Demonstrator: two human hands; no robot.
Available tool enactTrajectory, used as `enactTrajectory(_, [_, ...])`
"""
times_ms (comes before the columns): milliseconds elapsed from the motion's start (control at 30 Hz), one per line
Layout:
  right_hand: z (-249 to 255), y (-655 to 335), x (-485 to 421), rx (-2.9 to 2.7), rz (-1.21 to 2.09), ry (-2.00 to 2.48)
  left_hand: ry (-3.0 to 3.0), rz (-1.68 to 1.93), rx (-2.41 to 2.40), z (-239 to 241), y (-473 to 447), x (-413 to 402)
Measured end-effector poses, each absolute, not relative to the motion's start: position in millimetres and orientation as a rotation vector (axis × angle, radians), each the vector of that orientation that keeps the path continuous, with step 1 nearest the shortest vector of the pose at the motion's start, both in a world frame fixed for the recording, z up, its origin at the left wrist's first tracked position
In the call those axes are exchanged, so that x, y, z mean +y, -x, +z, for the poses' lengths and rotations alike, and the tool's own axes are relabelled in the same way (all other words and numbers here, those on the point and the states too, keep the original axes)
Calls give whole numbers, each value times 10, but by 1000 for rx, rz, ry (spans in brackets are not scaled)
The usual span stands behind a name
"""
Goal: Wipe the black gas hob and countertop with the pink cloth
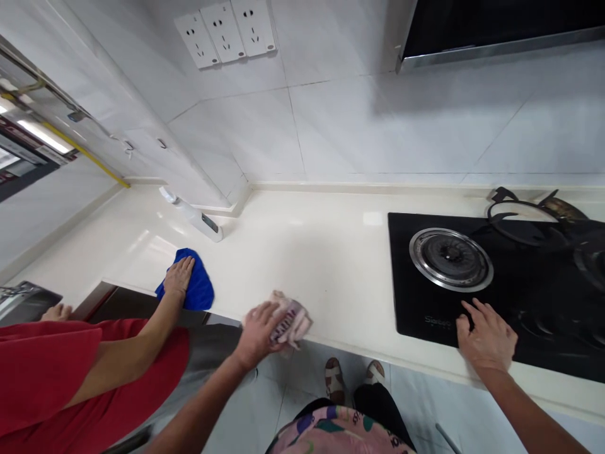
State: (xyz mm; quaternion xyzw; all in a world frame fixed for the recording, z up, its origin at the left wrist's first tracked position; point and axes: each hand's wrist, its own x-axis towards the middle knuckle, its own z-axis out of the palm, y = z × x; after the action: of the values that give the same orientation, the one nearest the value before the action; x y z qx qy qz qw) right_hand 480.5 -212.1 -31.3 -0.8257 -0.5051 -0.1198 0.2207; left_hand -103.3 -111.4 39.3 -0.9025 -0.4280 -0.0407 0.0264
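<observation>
The person's left hand is closed around a crumpled pink-and-white cloth, which is pressed against a cream stone surface near its front edge. The right hand is held open, with its fingers spread and resting on the front of a black glass gas hob, just beside a steel-ringed burner. A black pan support is seen at the far side of the hob. To the left, a hand of a co-worker in a red top is laid flat on a blue cloth on the same surface, and the co-worker's other hand is seen at the surface edge beyond. A white object lies by the wall corner; it is probably a small appliance, though its kind is hard to tell from this angle. Three white wall sockets are set into the tiled wall, and a range hood is seen at the top right.
</observation>
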Motion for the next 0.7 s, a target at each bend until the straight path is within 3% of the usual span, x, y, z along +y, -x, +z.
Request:
enactTrajectory(133, [-286, -4787, -2104, -1417, -377, 2277, 2639, -48, -1488, 456, 1342, -1027])
enactTrajectory(333, [-229, -4749, -2086, -1423, -382, 2262, 2610, -130, -1553, 389, 517, -1382])
enactTrajectory(533, [-243, -4756, -2084, -1420, -371, 2275, 3027, -156, -1276, 338, -858, -1701])
enactTrajectory(700, [-240, -4757, -2079, -1411, -369, 2275, 3253, -62, -719, 382, -1733, -1871])
